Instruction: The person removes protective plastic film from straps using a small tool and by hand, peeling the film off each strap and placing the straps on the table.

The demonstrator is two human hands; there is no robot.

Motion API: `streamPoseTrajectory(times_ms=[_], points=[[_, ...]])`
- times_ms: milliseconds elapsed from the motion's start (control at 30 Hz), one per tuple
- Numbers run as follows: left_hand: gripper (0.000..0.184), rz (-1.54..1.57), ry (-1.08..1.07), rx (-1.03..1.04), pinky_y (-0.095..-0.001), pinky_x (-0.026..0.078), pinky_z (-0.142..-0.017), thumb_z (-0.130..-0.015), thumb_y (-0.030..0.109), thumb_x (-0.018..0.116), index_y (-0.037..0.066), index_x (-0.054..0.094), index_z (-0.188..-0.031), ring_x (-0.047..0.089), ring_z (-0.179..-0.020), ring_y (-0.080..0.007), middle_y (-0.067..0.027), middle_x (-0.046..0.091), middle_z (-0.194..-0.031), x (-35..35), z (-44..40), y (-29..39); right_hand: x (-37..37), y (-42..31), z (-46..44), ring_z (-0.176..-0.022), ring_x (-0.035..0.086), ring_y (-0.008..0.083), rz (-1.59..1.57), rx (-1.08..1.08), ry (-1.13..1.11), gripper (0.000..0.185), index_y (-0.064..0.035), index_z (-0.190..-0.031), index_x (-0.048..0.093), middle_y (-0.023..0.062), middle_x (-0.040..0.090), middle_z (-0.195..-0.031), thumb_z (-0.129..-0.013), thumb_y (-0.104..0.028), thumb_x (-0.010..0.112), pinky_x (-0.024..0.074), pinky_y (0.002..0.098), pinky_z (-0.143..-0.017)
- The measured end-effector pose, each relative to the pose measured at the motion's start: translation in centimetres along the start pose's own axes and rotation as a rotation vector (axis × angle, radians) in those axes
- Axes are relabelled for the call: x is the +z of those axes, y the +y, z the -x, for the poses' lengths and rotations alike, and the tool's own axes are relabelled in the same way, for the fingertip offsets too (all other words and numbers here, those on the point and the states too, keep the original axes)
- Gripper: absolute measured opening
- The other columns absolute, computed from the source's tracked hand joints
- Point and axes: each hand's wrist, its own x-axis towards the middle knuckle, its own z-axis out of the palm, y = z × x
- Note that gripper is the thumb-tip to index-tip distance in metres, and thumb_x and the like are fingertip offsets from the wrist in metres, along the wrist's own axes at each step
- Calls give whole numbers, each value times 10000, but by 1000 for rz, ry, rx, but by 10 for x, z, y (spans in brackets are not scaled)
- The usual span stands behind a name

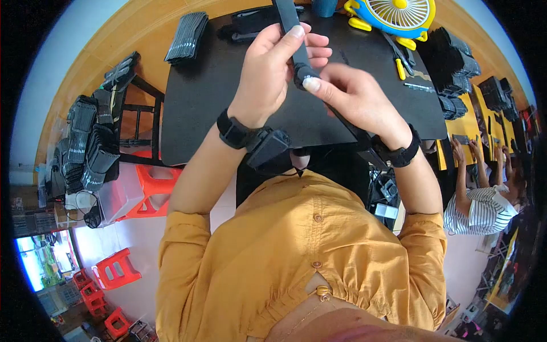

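A long, flat black bar slants across the dark table's far half, with a thicker joint-like part near its middle. My left hand is closed on its upper stretch, thumb on the front face and the other fingers behind it. Lower down, my right hand pinches the thicker part, its thumb pressed beside a small shiny spot. The bar appears to continue down under my right hand, where it is partly hidden. A black strap with a black device sits on my left wrist, and another black strap is on my right.
On the table stand a blue-and-yellow fan, a yellow-handled tool and a bundle of black pieces. Black stacks lie to the right. Red stools are at left. A person in a striped shirt works at right.
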Motion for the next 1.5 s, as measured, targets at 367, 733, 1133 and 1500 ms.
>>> streamPoseTrajectory(times_ms=[367,733,1133,1500], points=[[360,586,-428,-16,-306,430,-616,-1000,432,529,135,459,-810,517,-623,-160,-5,404,-615,15,14,-15,4,3,20,-456,482,36,-684,304,-676,398,-61,-737,576,-22,520,-556,-1010,-351,568,350,179,-415],[432,293,257,-169,-295,398,-574,-1015,424,493,146,396,-699,477,-576,-151,0,408,-567,3,2,-28,27,7,23,-546,610,327,696,-390,193,367,-63,-773,634,145,606,-622,-915,-402,638,485,407,-508],[488,-228,-49,-338,-199,345,-530,-978,557,519,84,607,-899,465,-610,-60,20,527,-713,17,37,-3,10,0,34,-459,470,12,-505,145,-208,450,-44,-912,640,-49,504,-590,-979,-484,571,369,185,-445],[404,-675,-246,-191,-326,436,-571,-955,368,643,-29,613,-884,537,-607,-178,-98,586,-689,20,48,12,21,5,49,-801,658,413,375,-298,211,317,8,-1194,479,225,629,-914,-919,-97,596,553,438,-674]])
